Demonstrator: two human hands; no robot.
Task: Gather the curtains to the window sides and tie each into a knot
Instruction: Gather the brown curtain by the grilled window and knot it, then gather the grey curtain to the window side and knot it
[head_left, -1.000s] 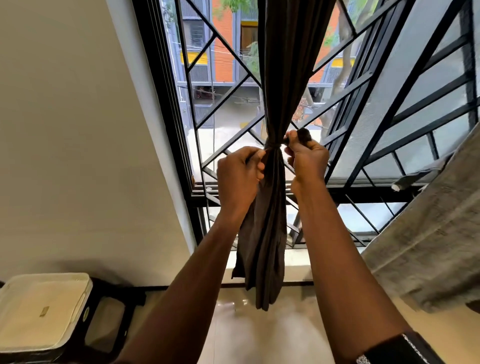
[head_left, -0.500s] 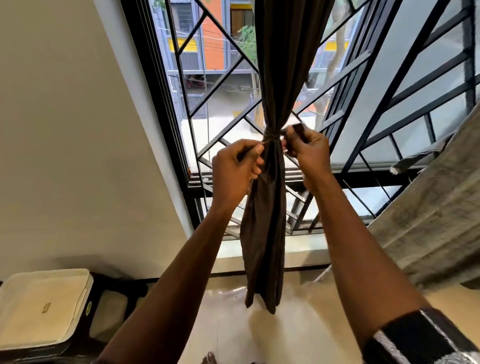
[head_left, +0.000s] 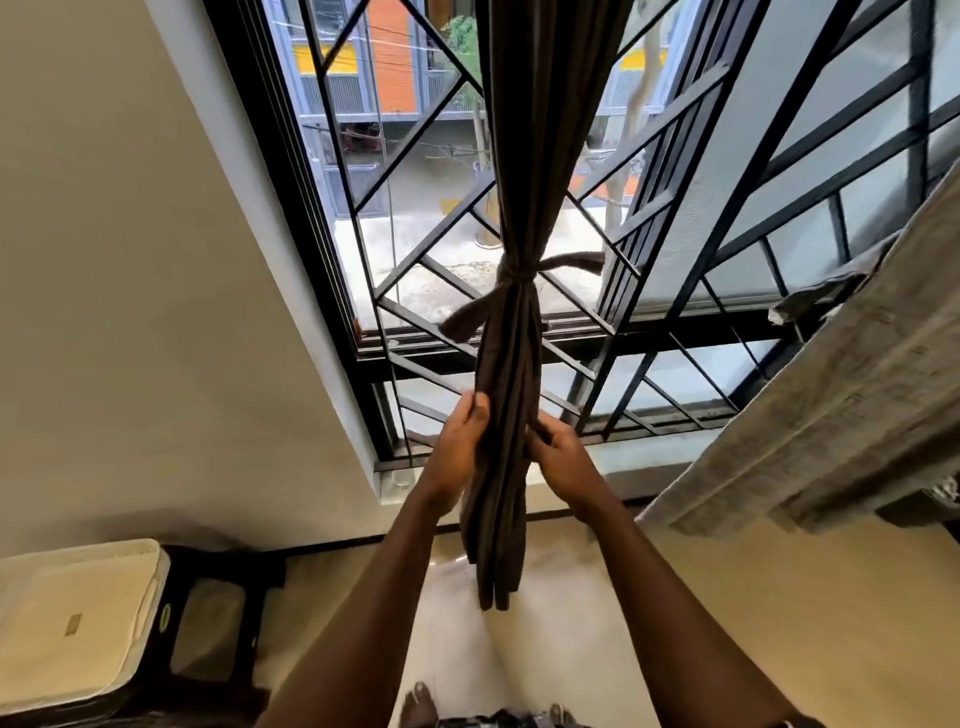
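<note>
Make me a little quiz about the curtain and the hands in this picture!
1. True or false: the left hand and the right hand both hold the dark curtain below its tie.
2. Where is the tie? A) above both hands B) under both hands C) lying on the ground
3. Fill in: the other curtain, at the right edge, is ___ in colour.
Key: 1 true; 2 A; 3 grey.
</note>
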